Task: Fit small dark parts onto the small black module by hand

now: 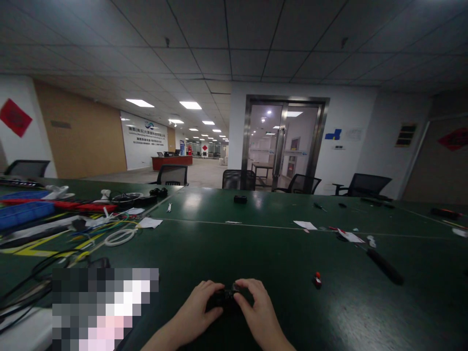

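Low in the middle of the head view, my two hands meet around a small black object just over the green tabletop. Thumb and fingers of my left hand grip its left side. My right hand pinches its right end, where a greyish bit shows between thumb and forefinger. Fingers and dim light hide much of the object, so its exact kind cannot be made out. A small red and dark item lies on the table to the right of my right hand.
Cables, blue trays and red pieces crowd the left side. A black box sits farther back; a dark rod and papers lie right. Chairs line the far edge. A blurred patch covers the lower left.
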A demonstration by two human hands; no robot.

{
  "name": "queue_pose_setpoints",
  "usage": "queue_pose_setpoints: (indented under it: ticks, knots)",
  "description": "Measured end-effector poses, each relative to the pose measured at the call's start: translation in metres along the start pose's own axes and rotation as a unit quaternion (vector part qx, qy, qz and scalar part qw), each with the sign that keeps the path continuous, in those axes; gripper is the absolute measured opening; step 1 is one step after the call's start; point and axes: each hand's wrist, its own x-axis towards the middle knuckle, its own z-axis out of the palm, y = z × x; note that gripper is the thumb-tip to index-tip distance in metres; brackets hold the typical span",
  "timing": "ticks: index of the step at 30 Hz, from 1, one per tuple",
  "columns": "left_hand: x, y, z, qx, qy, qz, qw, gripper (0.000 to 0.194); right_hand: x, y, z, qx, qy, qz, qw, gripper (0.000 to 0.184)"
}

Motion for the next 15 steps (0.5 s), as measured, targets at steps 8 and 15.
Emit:
queue_pose_setpoints:
  ticks: [8,15]
  knots:
    - [0.001,-0.001,0.001,-0.001,0.004,0.001,1.000,0.042,-0.002,-0.011,-0.002,-0.043,-0.079,0.002,0.996,0.020]
    - [-0.001,0.003,0.000,-0.001,0.002,-0.001,1.000,0.042,-0.002,-0.010,-0.002,-0.057,-0.071,-0.002,0.996,0.022]
